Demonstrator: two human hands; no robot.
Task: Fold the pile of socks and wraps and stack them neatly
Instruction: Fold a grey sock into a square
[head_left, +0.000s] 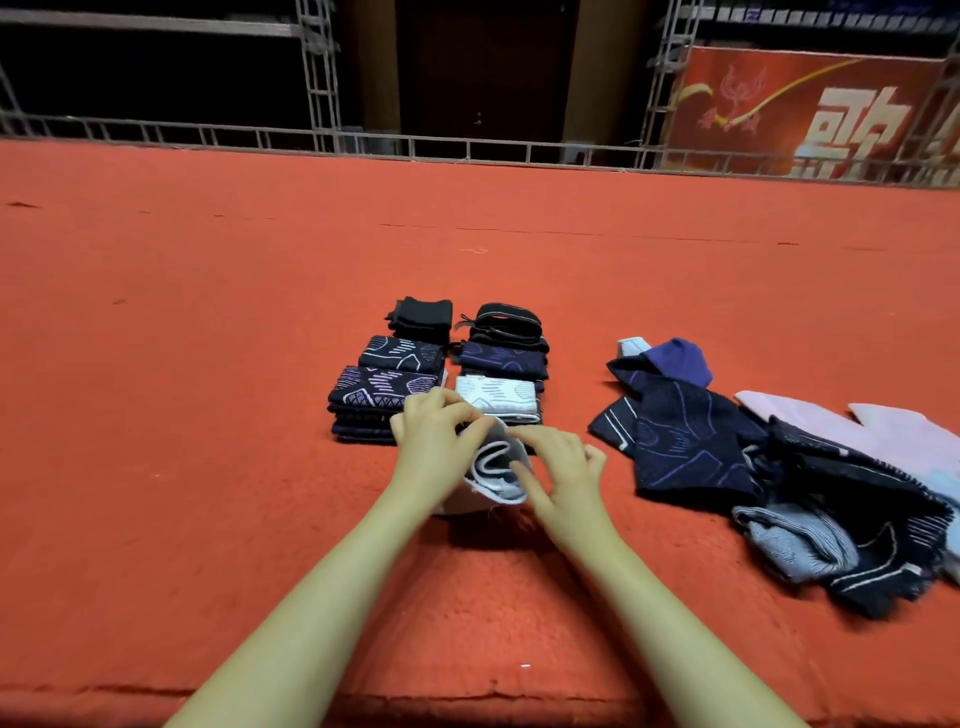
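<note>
Red carpet fronts metal trusses, perhaps a stage.

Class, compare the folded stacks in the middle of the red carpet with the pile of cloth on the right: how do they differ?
The folded stacks sit in two tidy rows, squared and layered; the loose pile sprawls, crumpled and overlapping. The stacks are mostly dark, with one white piece; the pile adds pale pink and striped grey. Both hold dark patterned pieces and rest on the red carpet.
</note>
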